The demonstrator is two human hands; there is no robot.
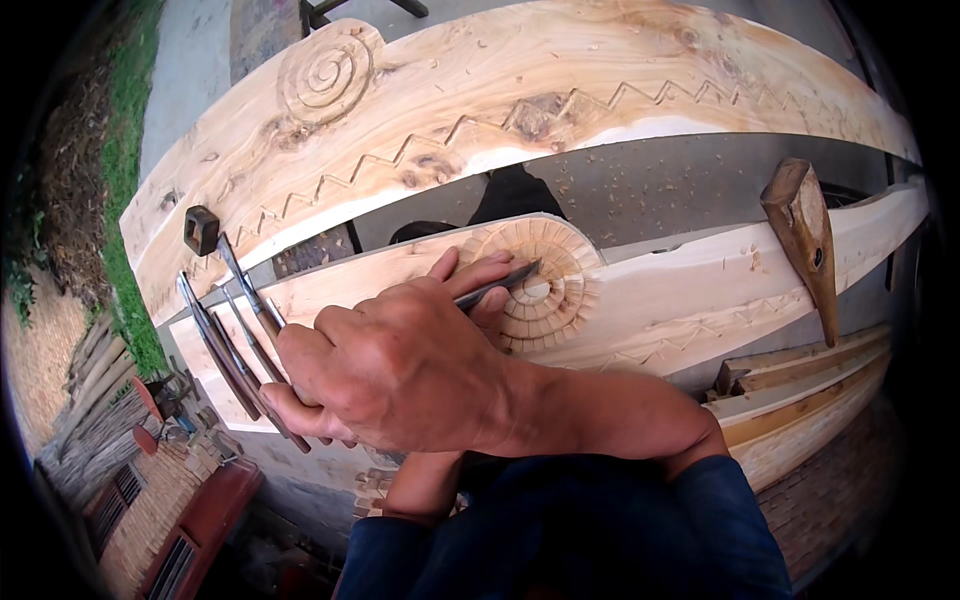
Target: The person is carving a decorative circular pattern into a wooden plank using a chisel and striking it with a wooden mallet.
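Note:
A chisel (505, 284) rests its tip on the ringed, segmented round carving (560, 290) of the nearer pale wooden board (690, 285). My right hand (400, 365) is closed around the chisel's rear part, with its handle hidden in the grip. Beyond it, the fingers of my left hand (486, 273) pinch the blade close to the carving; the rest of that hand is covered by the right. Several more chisels (232, 350) lie on the board just left of my hands.
A larger curved board (440, 90) with a spiral and zigzag carving lies beyond. A wooden mallet-like tool (808, 240) rests on the near board's right part. A dark square-ended tool (201, 230) lies at the left. Stacked timber (810, 400) is at lower right.

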